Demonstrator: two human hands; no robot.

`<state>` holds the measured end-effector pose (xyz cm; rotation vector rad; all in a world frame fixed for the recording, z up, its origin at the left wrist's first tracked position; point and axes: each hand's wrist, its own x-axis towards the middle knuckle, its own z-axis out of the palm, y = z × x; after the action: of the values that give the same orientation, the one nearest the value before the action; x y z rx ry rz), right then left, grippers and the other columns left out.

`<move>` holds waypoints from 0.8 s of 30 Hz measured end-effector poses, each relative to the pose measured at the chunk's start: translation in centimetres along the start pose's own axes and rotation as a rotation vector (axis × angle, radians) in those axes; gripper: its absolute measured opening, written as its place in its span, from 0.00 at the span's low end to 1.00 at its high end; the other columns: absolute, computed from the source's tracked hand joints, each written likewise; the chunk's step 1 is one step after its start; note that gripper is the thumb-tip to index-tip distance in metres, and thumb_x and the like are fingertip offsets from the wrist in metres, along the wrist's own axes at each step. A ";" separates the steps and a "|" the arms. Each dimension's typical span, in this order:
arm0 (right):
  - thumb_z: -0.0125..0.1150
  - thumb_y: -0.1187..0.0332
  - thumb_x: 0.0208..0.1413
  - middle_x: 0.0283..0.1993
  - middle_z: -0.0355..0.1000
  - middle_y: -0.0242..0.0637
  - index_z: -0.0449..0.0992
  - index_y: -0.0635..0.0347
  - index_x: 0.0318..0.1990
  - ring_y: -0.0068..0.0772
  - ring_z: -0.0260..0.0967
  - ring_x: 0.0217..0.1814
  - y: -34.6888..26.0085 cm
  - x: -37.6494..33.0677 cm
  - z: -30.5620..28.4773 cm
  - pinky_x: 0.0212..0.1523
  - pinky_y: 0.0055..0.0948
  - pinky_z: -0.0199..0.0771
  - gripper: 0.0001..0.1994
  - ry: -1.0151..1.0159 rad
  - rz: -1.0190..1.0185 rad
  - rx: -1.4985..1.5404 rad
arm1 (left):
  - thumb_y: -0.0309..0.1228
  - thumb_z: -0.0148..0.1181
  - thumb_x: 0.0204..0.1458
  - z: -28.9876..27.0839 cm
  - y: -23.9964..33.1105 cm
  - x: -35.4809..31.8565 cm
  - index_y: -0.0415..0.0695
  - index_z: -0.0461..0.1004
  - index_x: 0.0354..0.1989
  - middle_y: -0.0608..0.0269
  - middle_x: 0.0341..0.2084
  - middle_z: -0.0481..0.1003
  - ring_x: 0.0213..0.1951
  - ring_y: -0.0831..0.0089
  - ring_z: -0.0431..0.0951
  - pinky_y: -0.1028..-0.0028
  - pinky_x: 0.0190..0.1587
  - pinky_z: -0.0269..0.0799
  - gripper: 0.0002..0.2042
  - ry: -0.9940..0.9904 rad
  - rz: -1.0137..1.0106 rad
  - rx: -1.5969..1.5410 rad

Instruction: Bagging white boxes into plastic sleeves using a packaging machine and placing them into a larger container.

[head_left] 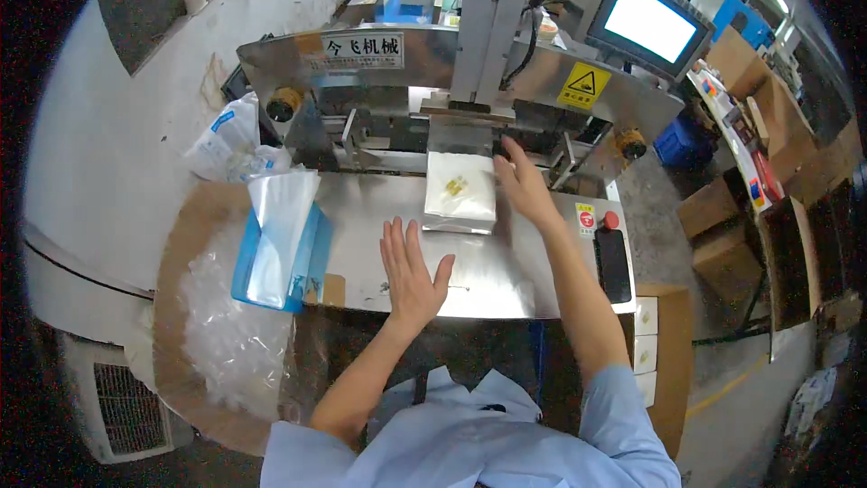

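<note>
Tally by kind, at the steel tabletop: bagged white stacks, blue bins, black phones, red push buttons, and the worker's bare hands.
Bagged white stack: 1
Blue bin: 1
Black phone: 1
Red push button: 1
Bare hands: 2 (left hand, right hand)
Total: 6

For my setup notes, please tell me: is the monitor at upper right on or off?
On: the monitor glows bright white, although what it displays cannot be made out.
</note>
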<state>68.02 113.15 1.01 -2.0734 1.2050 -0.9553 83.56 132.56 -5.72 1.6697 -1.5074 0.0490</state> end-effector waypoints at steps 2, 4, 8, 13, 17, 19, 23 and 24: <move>0.49 0.55 0.66 0.58 0.70 0.57 0.64 0.64 0.64 0.53 0.70 0.59 2.7 -2.6 -0.2 0.58 0.39 0.69 0.26 -0.011 0.036 0.034 | 0.43 0.59 0.56 0.3 0.3 0.2 0.32 0.51 0.66 0.32 0.66 0.50 0.69 0.34 0.46 0.41 0.68 0.42 0.37 -0.020 -0.004 -0.010; 0.51 0.60 0.67 0.68 0.62 0.48 0.60 0.69 0.67 0.36 0.61 0.69 3.2 -4.9 -0.7 0.67 0.31 0.58 0.27 -0.119 0.155 0.238 | 0.42 0.59 0.56 0.4 0.2 0.3 0.32 0.51 0.66 0.32 0.66 0.50 0.68 0.34 0.47 0.41 0.68 0.42 0.37 -0.039 -0.013 -0.005; 0.52 0.58 0.67 0.67 0.63 0.48 0.60 0.68 0.67 0.37 0.61 0.69 2.9 -7.6 0.1 0.67 0.31 0.59 0.28 -0.146 0.234 0.325 | 0.41 0.59 0.57 0.4 -0.6 0.4 0.31 0.52 0.66 0.33 0.66 0.52 0.68 0.38 0.49 0.47 0.69 0.45 0.35 0.000 -0.053 -0.083; 0.53 0.56 0.66 0.67 0.63 0.49 0.61 0.68 0.67 0.39 0.62 0.68 1.9 -7.4 0.5 0.67 0.32 0.59 0.29 -0.111 0.246 0.406 | 0.40 0.58 0.59 1.3 -0.8 3.2 0.29 0.51 0.67 0.36 0.66 0.56 0.69 0.47 0.55 0.57 0.69 0.49 0.35 -0.013 -0.277 -0.392; 0.56 0.50 0.63 0.57 0.71 0.52 0.61 0.72 0.65 0.40 0.71 0.57 2.2 -6.2 1.9 0.57 0.34 0.68 0.34 -0.044 0.240 0.273 | 0.44 0.57 0.60 3.1 -2.1 6.6 0.29 0.51 0.68 0.40 0.66 0.58 0.67 0.55 0.58 0.65 0.67 0.53 0.37 -0.039 -0.454 -0.680; 0.56 0.50 0.62 0.54 0.73 0.50 0.62 0.71 0.65 0.39 0.71 0.55 1.5 -5.6 2.3 0.56 0.34 0.69 0.34 -0.037 0.273 0.243 | 0.45 0.58 0.60 3.4 -3.3 8.1 0.29 0.51 0.68 0.40 0.66 0.58 0.66 0.57 0.60 0.67 0.66 0.56 0.37 -0.058 -0.496 -0.700; 0.57 0.51 0.62 0.54 0.73 0.48 0.62 0.66 0.66 0.37 0.70 0.56 1.6 -4.9 3.2 0.58 0.34 0.67 0.33 -0.104 0.186 0.518 | 0.45 0.62 0.58 3.9 -3.4 10.2 0.29 0.58 0.62 0.46 0.55 0.68 0.52 0.63 0.73 0.69 0.54 0.68 0.35 -0.226 -0.529 -0.709; 0.57 0.51 0.62 0.54 0.73 0.48 0.62 0.66 0.66 0.37 0.70 0.56 1.8 -5.3 3.1 0.58 0.34 0.67 0.33 -0.098 0.185 0.515 | 0.43 0.64 0.56 4.0 -2.8 10.3 0.30 0.60 0.58 0.49 0.50 0.70 0.46 0.66 0.75 0.69 0.49 0.72 0.32 -0.275 -0.552 -0.669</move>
<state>67.80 117.38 -3.80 -1.5563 0.9558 -0.9442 86.64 121.72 -4.07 1.4953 -1.0225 -0.9113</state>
